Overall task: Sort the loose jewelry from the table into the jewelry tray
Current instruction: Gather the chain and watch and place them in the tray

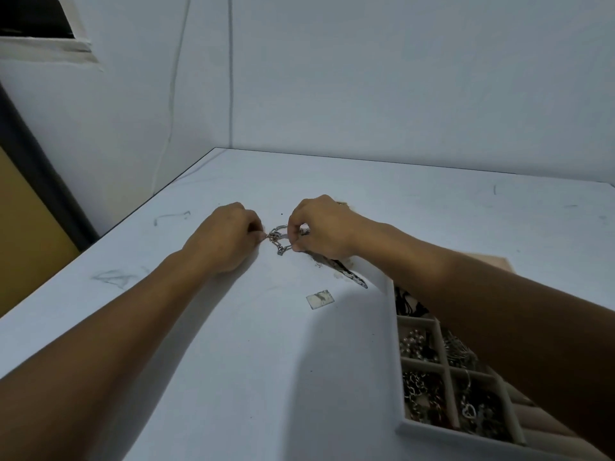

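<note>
1. Single wide-angle view, worn on the head.
2. Faces forward and down, along both forearms onto the table (233, 361).
3. Sits close: forearms fill the lower corners; left hand (229, 237) and right hand (324, 227) meet at the chain (281, 239) near mid-frame.
4. Catches the wall (399, 78) above and the tray (404, 427) at lower right, partly behind the right forearm.

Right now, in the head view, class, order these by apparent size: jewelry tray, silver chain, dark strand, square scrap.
1. jewelry tray, though it is nearest the camera.
2. dark strand, partly hidden.
3. silver chain and square scrap look alike; the chain lies farther away, so I won't rank them.
</note>
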### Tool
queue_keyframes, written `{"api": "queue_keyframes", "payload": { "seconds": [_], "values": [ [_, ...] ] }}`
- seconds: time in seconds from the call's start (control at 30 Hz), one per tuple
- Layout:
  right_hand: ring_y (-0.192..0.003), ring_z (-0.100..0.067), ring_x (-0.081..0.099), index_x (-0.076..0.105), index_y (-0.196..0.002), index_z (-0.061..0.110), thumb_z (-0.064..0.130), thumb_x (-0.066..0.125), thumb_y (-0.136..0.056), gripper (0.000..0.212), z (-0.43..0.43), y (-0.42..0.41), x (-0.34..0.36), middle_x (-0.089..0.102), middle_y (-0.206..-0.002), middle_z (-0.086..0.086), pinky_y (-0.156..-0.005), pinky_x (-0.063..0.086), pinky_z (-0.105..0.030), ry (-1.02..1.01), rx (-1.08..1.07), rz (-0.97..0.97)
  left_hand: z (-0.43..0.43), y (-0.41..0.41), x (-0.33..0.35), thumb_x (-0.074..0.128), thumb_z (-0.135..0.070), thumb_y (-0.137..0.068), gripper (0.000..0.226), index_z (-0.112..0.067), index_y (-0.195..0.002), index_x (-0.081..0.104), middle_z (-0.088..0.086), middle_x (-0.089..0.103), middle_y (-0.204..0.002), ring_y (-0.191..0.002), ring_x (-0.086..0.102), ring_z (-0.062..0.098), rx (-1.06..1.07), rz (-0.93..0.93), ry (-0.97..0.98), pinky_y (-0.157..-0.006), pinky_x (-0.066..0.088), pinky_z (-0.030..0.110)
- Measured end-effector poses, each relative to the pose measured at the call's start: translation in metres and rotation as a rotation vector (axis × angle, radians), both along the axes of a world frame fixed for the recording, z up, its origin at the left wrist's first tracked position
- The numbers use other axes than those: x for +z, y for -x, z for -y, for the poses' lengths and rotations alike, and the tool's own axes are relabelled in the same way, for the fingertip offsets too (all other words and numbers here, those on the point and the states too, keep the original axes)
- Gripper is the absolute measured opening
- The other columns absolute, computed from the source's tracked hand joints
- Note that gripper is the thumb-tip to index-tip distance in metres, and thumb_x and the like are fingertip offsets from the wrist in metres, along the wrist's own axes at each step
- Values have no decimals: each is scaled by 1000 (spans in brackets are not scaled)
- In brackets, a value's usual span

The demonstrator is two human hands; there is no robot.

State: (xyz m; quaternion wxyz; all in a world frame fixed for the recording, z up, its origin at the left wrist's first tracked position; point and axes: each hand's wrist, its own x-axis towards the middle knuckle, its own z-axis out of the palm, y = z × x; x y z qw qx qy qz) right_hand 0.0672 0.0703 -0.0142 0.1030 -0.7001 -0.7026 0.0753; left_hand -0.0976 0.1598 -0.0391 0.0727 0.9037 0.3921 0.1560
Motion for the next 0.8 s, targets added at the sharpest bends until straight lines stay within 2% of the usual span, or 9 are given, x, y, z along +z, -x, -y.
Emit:
{"api": "queue_keyframes", "payload": {
  "seconds": [0.17, 0.27, 0.33, 0.4, 0.47, 0.5, 0.6, 0.67, 0.8],
  "values": [
    [-104, -18, 50, 67, -81, 19, 15, 54, -90, 16, -4, 5, 3, 62, -97, 11, -86, 43, -41, 39, 7, 45, -1, 1, 0, 54, -28, -96, 14, -15, -92, 60, 1, 46, -95, -98, 50, 24, 35, -37, 22, -78, 33, 27],
    [-106, -25, 46, 68, -87, 9, 13, 49, -91, 20, -9, 7, 0, 64, -102, -2, -82, 37, -41, 37, 15, 140, 2, 4, -2, 52, -28, -96, 15, -18, -85, 49, 6, 53, -103, -101, 50, 27, 57, -52, 21, -81, 38, 32],
    [-107, -27, 42, 67, -87, 7, 11, 48, -89, 19, -12, 8, -3, 62, -103, -5, -82, 35, -43, 32, 14, 207, 5, 6, -3, 49, -27, -97, 17, -12, -91, 51, 10, 56, -105, -98, 50, 29, 77, -64, 4, -80, 40, 35],
    [-107, -26, 39, 63, -75, 11, 8, 53, -85, 15, -13, 8, -8, 57, -98, -2, -81, 34, -43, 12, 16, 273, 9, 11, -2, 46, -25, -98, 19, -7, -99, 53, 11, 58, -104, -92, 50, 27, 102, -75, 24, -74, 36, 34],
    [-104, -24, 39, 62, -67, 13, 7, 58, -79, 14, -13, 7, -12, 53, -90, 1, -79, 34, -43, -24, 31, 336, 12, 15, 0, 43, -22, -98, 20, -6, -105, 53, 12, 58, -108, -94, 51, 28, 125, -91, 74, -74, 37, 34],
    [-103, -24, 39, 64, -71, 12, 8, 59, -79, 10, -13, 6, -13, 52, -89, 1, -81, 34, -44, -44, 34, 346, 12, 18, 0, 42, -21, -99, 21, -7, -109, 53, 13, 58, -112, -99, 52, 30, 133, -101, 98, -77, 39, 35],
    [-102, -24, 39, 59, -89, 9, 12, 44, -90, 15, -11, 4, -11, 55, -96, -4, -88, 33, -45, -67, 23, 204, 14, 24, 5, 38, -20, -99, 27, -9, -117, 56, 11, 58, -120, -109, 52, 28, 142, -86, 145, -82, 40, 32],
    [-97, -24, 40, 48, -91, 12, 13, 35, -92, 12, -9, 4, -9, 57, -93, -5, -89, 32, -43, -74, 13, 93, 19, 27, 9, 38, -16, -98, 30, -9, -114, 62, 10, 62, -119, -111, 53, 26, 126, -37, 162, -83, 39, 29],
    [-77, -26, 42, 39, -89, 16, 9, 30, -89, 11, -12, 4, -9, 58, -78, -6, -83, 34, -40, -107, 14, 18, 28, 30, 20, 41, -9, -97, 29, -9, -97, 70, 7, 68, -107, -98, 57, 24, 124, 15, 272, -78, 39, 26]
  ]
}}
